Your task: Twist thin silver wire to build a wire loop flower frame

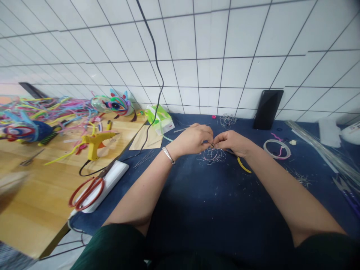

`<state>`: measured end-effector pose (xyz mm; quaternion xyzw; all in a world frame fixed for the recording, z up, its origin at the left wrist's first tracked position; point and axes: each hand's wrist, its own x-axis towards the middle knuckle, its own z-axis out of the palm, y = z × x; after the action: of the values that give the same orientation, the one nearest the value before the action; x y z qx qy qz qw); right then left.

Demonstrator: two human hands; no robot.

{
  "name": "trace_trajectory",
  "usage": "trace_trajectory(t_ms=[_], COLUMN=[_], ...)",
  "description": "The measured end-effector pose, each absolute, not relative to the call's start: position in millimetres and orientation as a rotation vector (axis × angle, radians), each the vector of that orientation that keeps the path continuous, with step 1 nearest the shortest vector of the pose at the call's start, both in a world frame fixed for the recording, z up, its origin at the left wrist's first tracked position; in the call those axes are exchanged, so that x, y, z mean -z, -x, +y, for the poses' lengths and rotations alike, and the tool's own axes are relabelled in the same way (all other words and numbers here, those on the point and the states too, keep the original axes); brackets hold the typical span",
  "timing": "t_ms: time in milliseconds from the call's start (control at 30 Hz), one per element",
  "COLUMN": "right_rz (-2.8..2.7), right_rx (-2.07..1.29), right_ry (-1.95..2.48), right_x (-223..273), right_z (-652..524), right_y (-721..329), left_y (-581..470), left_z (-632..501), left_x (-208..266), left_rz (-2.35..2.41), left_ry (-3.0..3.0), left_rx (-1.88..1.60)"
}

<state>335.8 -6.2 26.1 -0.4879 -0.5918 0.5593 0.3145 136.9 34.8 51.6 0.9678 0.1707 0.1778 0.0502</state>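
Dark-green sleeves (112, 243): lower edge of view; forearms bare beyond the cuffs.
Blue desk covering (191, 210): dark, scattered with fine wire scraps.
Scissors (86, 195): red-orange handles, lying on a white power strip (119, 180), left side.
Blue-handled cutters (345, 191): right edge, tips pointing away from the person.
Yellow curved handle (243, 165): just beside the right forearm; remainder of the tool partly hidden.
Wire tangle (213, 155): thin silvery loops, directly on the near side of the fingertips; resting or slightly raised, cannot tell.
Left hand (195, 138): fingers bent and drawn together, gripping the far edge of the tangle; silver bracelet (168, 155) at the wrist.
Right hand (231, 142): thumb and fingers pinched on the same edge, close to the left fingertips.
Clear tubing coil (277, 149): right of the right forearm, with a pink strand.
Glue gun (95, 144): yellow, on the wooden desk (42, 202) at left.
Green-and-white packet (161, 120): beyond the left hand.
Second wire tangle (227, 120): beyond both hands, near the wall.
Black phone (268, 109): propped, tilted, against the white tiled wall (210, 67).
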Motion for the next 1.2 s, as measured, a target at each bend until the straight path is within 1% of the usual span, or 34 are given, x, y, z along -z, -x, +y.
trace_trajectory(t_ms=[300,567,733,1200], right_rz=[-1.587,-1.569,-1.548,-1.606], right_rx=[-1.475,-1.482,-1.502,-1.546], right_ry=[1.257,1.271,1.302,1.288], right_x=[-28.6,-29.5,-32.5,-36.8], right_z=[-7.4,-7.2,-8.7,-9.7], right_y=[-334.8,-334.4,-334.3,-335.7], left_y=[-138.4,-133.6,-130.5,-136.7], left_z=[37.3,38.6,39.9,36.7], left_x=[-48.6,-50.2,-53.5,-45.5], left_rz=[0.383,0.543,0.473,0.517], left_ry=[-2.637,-2.505,-2.568,-2.778], left_rx=[-0.608,-0.58,-0.511,-0.508])
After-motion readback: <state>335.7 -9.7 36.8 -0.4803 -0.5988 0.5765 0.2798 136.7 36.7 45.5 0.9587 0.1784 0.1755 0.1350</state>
